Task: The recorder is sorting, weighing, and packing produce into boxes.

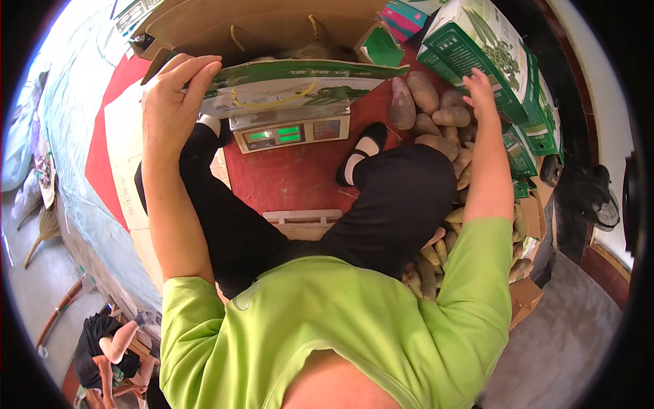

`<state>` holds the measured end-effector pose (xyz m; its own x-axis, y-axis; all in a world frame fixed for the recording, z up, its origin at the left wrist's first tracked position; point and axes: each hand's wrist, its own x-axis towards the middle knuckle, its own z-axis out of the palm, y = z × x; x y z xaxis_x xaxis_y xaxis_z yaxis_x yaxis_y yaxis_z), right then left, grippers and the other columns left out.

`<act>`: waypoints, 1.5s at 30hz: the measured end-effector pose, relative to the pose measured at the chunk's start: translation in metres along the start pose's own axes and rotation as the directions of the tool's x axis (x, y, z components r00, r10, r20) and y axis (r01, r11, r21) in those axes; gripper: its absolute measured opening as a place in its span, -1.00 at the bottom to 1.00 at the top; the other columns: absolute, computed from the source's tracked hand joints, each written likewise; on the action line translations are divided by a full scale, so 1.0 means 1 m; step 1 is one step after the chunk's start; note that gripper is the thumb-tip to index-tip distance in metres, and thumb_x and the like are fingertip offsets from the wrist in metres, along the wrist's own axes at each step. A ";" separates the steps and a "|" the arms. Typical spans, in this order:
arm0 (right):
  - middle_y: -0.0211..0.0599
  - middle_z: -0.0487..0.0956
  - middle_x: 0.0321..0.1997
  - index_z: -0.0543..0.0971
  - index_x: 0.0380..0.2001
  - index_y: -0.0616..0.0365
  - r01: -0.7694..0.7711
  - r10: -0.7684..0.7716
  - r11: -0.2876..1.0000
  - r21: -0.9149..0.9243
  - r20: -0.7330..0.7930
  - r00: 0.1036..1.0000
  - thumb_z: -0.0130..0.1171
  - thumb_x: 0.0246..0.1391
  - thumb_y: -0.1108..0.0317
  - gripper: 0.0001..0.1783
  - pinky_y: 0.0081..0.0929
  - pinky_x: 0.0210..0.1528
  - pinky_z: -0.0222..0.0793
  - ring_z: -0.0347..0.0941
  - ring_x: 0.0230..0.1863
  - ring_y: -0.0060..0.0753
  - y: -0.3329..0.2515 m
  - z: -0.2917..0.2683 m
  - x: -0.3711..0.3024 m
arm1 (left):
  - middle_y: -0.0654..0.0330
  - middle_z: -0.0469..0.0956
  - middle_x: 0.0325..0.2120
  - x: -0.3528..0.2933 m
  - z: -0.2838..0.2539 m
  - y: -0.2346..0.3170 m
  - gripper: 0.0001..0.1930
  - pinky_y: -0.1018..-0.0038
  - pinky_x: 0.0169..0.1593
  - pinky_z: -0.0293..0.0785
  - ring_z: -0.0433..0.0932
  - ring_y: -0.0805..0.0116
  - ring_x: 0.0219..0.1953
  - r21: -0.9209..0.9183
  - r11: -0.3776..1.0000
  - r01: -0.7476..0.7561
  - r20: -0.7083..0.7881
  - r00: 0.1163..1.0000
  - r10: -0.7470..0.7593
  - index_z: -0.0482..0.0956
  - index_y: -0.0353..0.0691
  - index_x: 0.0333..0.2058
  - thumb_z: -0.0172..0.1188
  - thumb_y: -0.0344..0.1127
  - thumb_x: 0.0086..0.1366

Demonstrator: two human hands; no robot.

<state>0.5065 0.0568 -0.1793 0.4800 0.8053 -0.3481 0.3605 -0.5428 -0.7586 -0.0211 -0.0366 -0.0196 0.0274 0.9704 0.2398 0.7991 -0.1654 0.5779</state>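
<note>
My left hand [174, 99] pinches the left corner of an upright flap on an open cardboard carton [259, 76]. The flap is green and white outside, with yellow rope handles. Dark contents show dimly inside; I cannot make out what they are. Beneath the carton is a digital scale [291, 133] with lit green displays. My right hand [481, 90] is raised, its fingers apart and holding nothing, in front of a green-and-white carton [470, 51] at the right. Below this hand lies a pile of sweet potatoes [424, 95].
My legs straddle the red floor covering [279, 177], with a low white plastic stool [303, 217] between them. More green cartons [541, 126] stand at the right, near a dark fan [603, 198]. Pale blue sheeting [82, 136] covers the left side. Another person [109, 347] sits at lower left.
</note>
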 end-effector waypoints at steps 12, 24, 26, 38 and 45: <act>-0.47 0.56 -0.11 0.46 0.07 0.04 -0.070 0.031 0.975 0.211 0.180 0.983 0.14 0.12 0.30 -0.58 -0.52 -0.27 0.41 0.48 -0.21 -0.58 0.091 0.024 -0.066 | 0.23 0.55 -0.48 -0.002 -0.005 -0.004 -0.81 0.56 -0.30 0.40 0.53 0.43 -0.42 -0.021 0.999 -0.038 -0.056 0.998 0.036 0.64 -0.27 -0.29 0.20 -0.28 0.24; -0.39 0.57 -0.16 0.48 0.00 0.19 0.014 -0.138 0.920 0.393 0.289 0.947 0.07 0.16 0.37 -0.67 -0.47 -0.23 0.45 0.50 -0.22 -0.53 0.193 0.004 -0.145 | 0.28 0.57 -0.47 0.001 -0.002 -0.013 -0.82 0.60 -0.25 0.41 0.53 0.51 -0.39 0.013 1.000 -0.016 -0.208 0.978 0.018 0.67 -0.21 -0.27 0.20 -0.27 0.26; -0.39 0.57 -0.17 0.48 0.00 0.19 0.038 -0.162 0.921 0.387 0.294 0.942 0.07 0.16 0.38 -0.67 -0.47 -0.22 0.45 0.50 -0.21 -0.52 0.186 0.003 -0.145 | 0.26 0.60 -0.43 0.002 -0.006 -0.015 -0.81 0.60 -0.23 0.42 0.55 0.52 -0.35 -0.077 0.997 0.030 -0.251 0.967 -0.048 0.68 -0.23 -0.27 0.18 -0.27 0.27; -0.39 0.57 -0.16 0.50 -0.01 0.09 0.003 -0.045 0.989 0.145 0.287 0.957 0.06 0.14 0.34 -0.67 -0.55 -0.25 0.40 0.49 -0.24 -0.56 0.030 0.015 -0.127 | 0.10 0.50 0.00 0.020 -0.039 -0.061 -0.60 0.27 0.12 0.26 0.40 0.29 0.13 -0.671 0.728 0.142 -0.380 0.777 -0.502 0.48 -0.18 0.06 0.10 -0.12 0.33; -0.37 0.57 -0.06 0.47 0.04 0.03 0.204 -0.182 0.978 -0.032 0.332 0.926 0.03 0.13 0.24 -0.60 -0.50 -0.18 0.35 0.48 -0.17 -0.48 -0.119 0.041 -0.109 | 0.18 0.44 0.04 0.065 -0.031 -0.139 -0.56 -0.07 0.06 0.23 0.39 0.28 0.06 -0.851 0.370 0.373 0.000 0.705 -0.710 0.41 -0.07 0.08 0.12 -0.02 0.30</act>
<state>0.3783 0.0436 -0.0737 0.1131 0.9232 -0.3673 0.4765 -0.3748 -0.7953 -0.1490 0.0443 -0.0604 -0.5476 0.8012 -0.2411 -0.2048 0.1511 0.9671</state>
